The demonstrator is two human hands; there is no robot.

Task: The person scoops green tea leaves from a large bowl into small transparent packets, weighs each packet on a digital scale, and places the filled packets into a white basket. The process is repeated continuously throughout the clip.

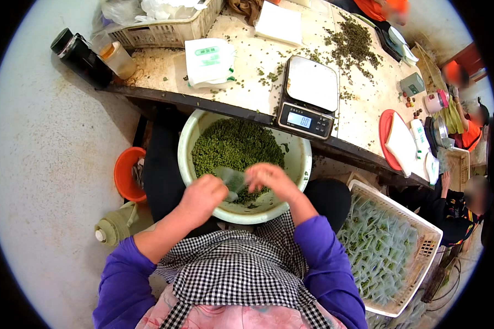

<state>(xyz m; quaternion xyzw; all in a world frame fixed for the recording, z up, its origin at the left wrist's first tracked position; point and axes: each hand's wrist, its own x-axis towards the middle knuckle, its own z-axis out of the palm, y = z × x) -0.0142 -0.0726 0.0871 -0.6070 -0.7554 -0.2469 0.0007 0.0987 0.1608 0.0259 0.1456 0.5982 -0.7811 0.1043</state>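
A small clear plastic bag hangs between my hands above a wide pale basin. Small round green berries, like green peppercorns, fill much of the basin, which sits between my knees. My left hand is closed in a pinch on the bag's left side. With bent fingers, my right hand grips its right edge; the fingertips are partly hidden. Whether berries are inside the bag is hard to tell. Just beyond the basin, a digital scale stands at the table's edge with a bare pan.
At right, a white crate holds many filled clear bags. An orange bucket and a green jug stand left. The table carries a bag stack, loose berries and a black flask. Other people work at right.
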